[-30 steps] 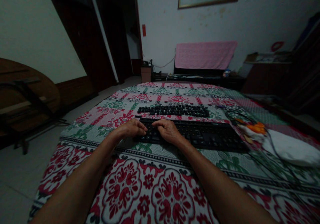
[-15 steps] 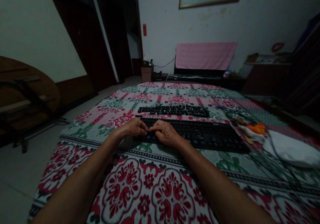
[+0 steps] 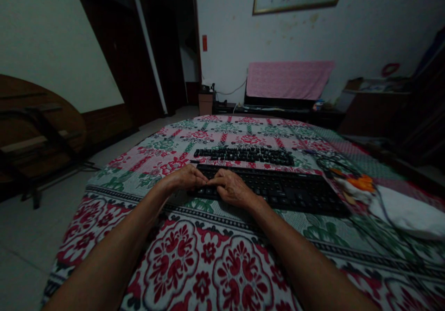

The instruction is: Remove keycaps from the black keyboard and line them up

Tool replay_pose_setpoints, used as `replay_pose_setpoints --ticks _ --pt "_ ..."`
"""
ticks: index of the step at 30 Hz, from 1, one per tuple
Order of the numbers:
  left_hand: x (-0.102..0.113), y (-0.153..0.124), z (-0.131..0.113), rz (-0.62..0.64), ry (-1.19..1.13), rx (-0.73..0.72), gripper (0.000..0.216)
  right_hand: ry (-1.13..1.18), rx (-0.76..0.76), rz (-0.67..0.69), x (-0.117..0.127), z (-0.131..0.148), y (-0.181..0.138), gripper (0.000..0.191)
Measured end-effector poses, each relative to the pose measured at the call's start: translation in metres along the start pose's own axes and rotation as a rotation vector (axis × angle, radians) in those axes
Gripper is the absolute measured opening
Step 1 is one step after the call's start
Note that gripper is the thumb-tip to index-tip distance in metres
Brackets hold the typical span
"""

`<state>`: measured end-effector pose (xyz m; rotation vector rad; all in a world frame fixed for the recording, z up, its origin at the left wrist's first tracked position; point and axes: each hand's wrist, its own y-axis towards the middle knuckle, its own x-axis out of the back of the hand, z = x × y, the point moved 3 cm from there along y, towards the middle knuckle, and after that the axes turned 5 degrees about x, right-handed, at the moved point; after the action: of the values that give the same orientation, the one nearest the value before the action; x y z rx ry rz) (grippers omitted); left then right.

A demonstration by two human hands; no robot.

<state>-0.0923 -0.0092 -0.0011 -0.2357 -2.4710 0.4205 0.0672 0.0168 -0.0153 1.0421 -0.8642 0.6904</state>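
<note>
Keyboard (image 3: pixel 302 193), black, lying from the centre to the right of centre of the frame on a patterned tablecloth (image 3: pixel 205 274). Over its left part, my left hand (image 3: pixel 190 177) and right hand (image 3: pixel 232 188) meet at the fingertips, fingers bent; I cannot tell whether either grips a key. At right lie a white cloth (image 3: pixel 406 213) and an orange item (image 3: pixel 361 182). Just beyond the keyboard stretch rows of black keycaps (image 3: pixel 243 155); farther, at upper right of centre, hangs a pink cloth (image 3: pixel 289 80).
</note>
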Motion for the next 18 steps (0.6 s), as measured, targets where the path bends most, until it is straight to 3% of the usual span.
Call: replay_pose_setpoints --ticks 12,18 --pt "-0.004 0.006 -0.002 -0.101 0.022 0.071 0.022 0.000 -0.008 -0.014 -0.003 0.001 0.001 0.036" --pt "0.011 0.002 0.006 -0.087 -0.117 -0.006 0.024 0.134 -0.035 -0.099 0.003 -0.004 0.003 0.036"
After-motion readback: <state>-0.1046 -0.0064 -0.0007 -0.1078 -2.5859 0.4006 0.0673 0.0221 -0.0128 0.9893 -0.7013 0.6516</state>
